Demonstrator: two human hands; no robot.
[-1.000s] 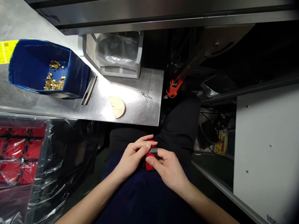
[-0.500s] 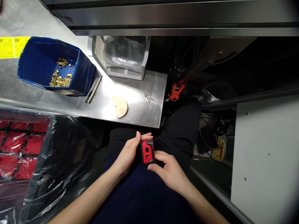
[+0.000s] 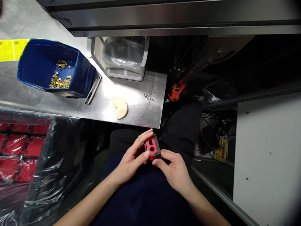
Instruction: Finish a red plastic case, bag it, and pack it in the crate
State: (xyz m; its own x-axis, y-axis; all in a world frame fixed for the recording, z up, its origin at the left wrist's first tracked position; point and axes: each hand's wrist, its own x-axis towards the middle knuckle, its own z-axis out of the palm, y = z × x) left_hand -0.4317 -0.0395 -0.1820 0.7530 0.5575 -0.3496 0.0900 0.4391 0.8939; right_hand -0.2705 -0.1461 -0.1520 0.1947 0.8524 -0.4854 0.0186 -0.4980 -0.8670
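Note:
Over my lap, a small red and black housing (image 3: 152, 147) is held between both hands. Its upper red face shows a square opening and a round hole. My left hand (image 3: 133, 158) grips it from the left, fingers along the far side and thumb at the near edge. From the right, my right hand (image 3: 175, 166) pinches its lower right corner between thumb and fingers. On the metal table beyond lie a pale half-round disc (image 3: 120, 108) and small thin metal pieces (image 3: 149, 98).
A blue bin (image 3: 83, 73) with small brass parts (image 3: 60, 81) stands on the metal table (image 3: 141, 117). Beside it lies a pen-like tool (image 3: 93, 90). A grey bin (image 3: 124, 73) holds clear plastic. Plastic-covered red parts (image 3: 17, 146) are at left; an orange tool (image 3: 176, 92) hangs right.
The housing has turned in my hands and shows a different face. My left fingers and thumb have moved around it; my right hand stays at its right side.

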